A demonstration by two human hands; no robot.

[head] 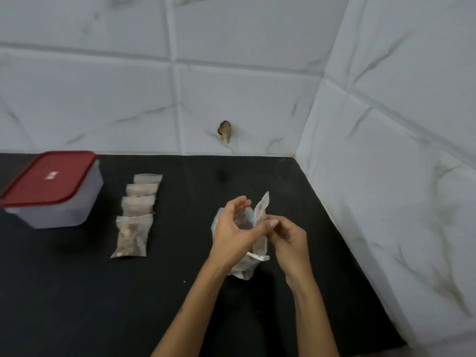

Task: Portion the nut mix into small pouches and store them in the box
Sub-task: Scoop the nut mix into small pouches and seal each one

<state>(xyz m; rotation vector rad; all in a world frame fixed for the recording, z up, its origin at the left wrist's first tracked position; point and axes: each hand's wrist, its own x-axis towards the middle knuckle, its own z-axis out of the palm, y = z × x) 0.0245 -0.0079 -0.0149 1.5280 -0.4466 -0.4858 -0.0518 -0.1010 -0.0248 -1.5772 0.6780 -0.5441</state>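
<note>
Box: one translucent box [55,202] with its red lid [49,177] on, far left of the black counter [77,292], its left edge cut off by the frame.
Filled pouches: four small pouches [135,215] of nut mix, overlapping in a row just right of the box; the farthest is mostly hidden.
Left hand: left hand [235,233] loosely cupped, fingers relaxed, against the big nut-mix bag [243,269]; its grip is hard to make out.
Nut-mix bag: one, standing on the counter, largely hidden behind both hands.
Right hand: right hand [289,237] pinches one small pouch [261,215], held upright over the bag's mouth; blurred.
</note>
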